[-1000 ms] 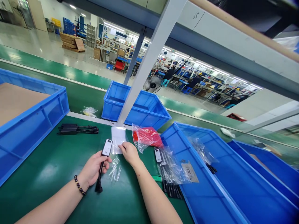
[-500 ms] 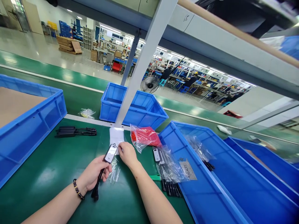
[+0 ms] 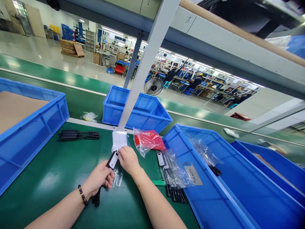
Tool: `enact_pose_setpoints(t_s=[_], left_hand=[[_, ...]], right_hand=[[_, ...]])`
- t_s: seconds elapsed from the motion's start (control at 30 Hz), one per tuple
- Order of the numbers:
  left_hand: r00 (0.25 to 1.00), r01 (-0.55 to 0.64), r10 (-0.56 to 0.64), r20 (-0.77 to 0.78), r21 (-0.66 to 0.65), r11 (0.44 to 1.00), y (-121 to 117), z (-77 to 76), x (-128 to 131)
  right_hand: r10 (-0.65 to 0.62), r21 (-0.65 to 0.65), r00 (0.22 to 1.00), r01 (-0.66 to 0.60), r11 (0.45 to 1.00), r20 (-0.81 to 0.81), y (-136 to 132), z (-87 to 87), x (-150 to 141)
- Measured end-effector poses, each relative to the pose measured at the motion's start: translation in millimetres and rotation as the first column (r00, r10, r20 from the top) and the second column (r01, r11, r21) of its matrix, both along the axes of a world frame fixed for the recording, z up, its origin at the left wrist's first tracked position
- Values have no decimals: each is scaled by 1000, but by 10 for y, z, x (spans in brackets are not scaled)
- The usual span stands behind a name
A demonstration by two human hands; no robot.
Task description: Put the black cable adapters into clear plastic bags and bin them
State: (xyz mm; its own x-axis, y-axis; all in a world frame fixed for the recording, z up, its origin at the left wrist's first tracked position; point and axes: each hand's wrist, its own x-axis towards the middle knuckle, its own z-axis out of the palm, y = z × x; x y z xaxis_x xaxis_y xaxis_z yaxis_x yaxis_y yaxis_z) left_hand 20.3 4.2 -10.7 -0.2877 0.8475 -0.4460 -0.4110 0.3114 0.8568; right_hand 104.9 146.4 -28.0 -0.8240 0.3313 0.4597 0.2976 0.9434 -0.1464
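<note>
My left hand (image 3: 101, 175) is closed around a small black device with a white label (image 3: 112, 160), tilted with its top end away from me. Its black cable (image 3: 96, 198) hangs below the hand. At the device's top end, my right hand (image 3: 129, 161) has thumb and forefinger pinched together; what lies between them is too small to make out. Just beyond the hands is a white sheet or stack (image 3: 119, 140). Thin clear strips (image 3: 118, 179) lie on the green mat beneath. More black cabled devices (image 3: 73, 135) are laid together on the left.
Blue bins stand at left (image 3: 54, 108), back (image 3: 143, 119) and right (image 3: 228, 190). A plastic bag with red contents (image 3: 151, 140) and bagged black devices (image 3: 175, 171) lie right of my hands. A white post (image 3: 140, 73) rises behind the mat.
My right hand has moved slightly left onto the device's top end, where a small loop showed before. The left hand still holds the device, now tilted a little differently.
</note>
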Motion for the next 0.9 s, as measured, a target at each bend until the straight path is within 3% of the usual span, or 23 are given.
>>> enact_pose_setpoints(t_s=[0.2,0.43,0.7,0.9], left_hand=[[995,-86,86,45,3,996,7,34,8],[982,-152,141,126,78,985,-2,97,-16],[994,-46,42,104,34,998,-7,75,20],[971,-195,175,163,114,974,6,47,-13]], right_hand=[[116,29,993,-115,993,-25,-125,71,-4],[74,14,996,-74,997,-43,-92,59,10],[180,33,983,-178,983,-43,-156,113,17],[308,-47,949,-311,949,-63,-270,188,63]])
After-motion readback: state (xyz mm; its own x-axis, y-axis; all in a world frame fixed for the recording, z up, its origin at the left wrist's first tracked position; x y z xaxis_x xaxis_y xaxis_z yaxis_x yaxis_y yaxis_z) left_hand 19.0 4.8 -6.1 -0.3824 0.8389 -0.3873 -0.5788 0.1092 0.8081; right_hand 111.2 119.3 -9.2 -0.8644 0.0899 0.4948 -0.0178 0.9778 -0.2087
